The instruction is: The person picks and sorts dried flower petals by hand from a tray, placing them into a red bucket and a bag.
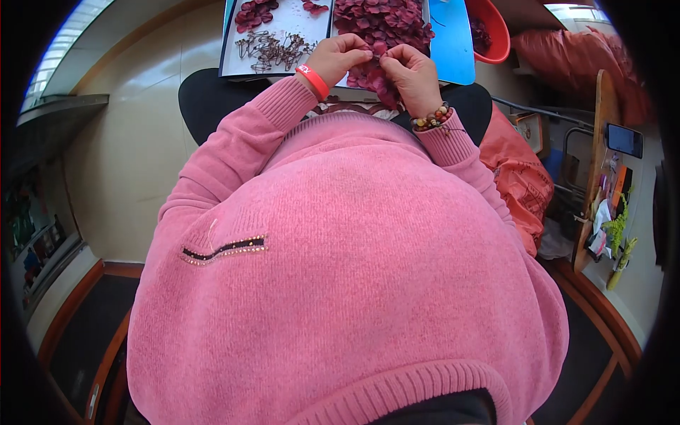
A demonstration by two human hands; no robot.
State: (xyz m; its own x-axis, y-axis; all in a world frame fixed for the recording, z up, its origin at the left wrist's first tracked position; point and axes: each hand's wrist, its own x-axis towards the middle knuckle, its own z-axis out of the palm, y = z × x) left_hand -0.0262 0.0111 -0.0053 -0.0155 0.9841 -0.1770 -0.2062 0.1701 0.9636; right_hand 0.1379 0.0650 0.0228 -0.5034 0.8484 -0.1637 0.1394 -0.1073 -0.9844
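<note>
My left hand (341,57), with a red wristband (312,81), is closed in a pinch at a dark red petal (380,48). From the other side my right hand (414,76), wearing a bead bracelet (432,117), pinches at the same petal with thumb and forefinger. Both sets of fingertips nearly meet, and they partly hide what lies between them. Beneath and beyond the hands spreads a heap of dark red petals (382,20) in a tray. Left of my left hand lies a tangle of thin brown stems (271,51) on a white surface.
Smaller petal piles (255,14) lie at the upper left of the white tray (297,18). A blue board (454,42) and a red basin (501,32) stand to the right. Red sacks (520,180) fill the right side, near a wooden board (597,156) holding a phone (625,140).
</note>
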